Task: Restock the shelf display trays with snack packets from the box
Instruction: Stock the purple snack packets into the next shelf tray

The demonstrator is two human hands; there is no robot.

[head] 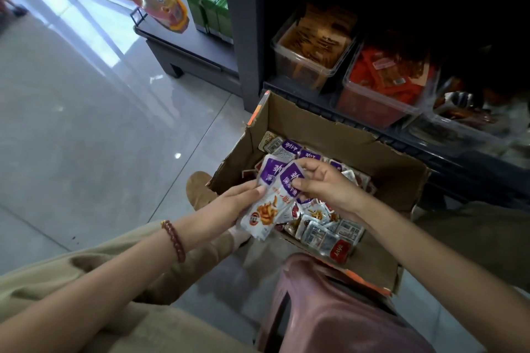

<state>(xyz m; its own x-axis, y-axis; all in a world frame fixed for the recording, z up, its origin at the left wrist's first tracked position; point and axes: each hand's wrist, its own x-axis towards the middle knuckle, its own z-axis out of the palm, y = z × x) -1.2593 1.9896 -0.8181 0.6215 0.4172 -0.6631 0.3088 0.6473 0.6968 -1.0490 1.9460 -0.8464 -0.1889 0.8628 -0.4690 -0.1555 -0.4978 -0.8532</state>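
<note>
The recess of the shelf (415,149) is lost in shadow, and the far ends of its clear display trays fade into it: the tray of brown-orange packets (301,59) and the tray of red packets (372,112) just beside it. A third tray (470,135) further right is blurred, its contents hard to make out. The cardboard box (315,126) stands on the floor just before the shelf, full of loose packets, its near side partly covered by a pink stool (329,309). Above the box, the left hand (238,199) grips a small stack of purple-and-white snack packets (266,209) from the lower end, thumb across the front. The right hand (324,183) pinches the top of the front packet between thumb and fingers, its palm hidden
</note>
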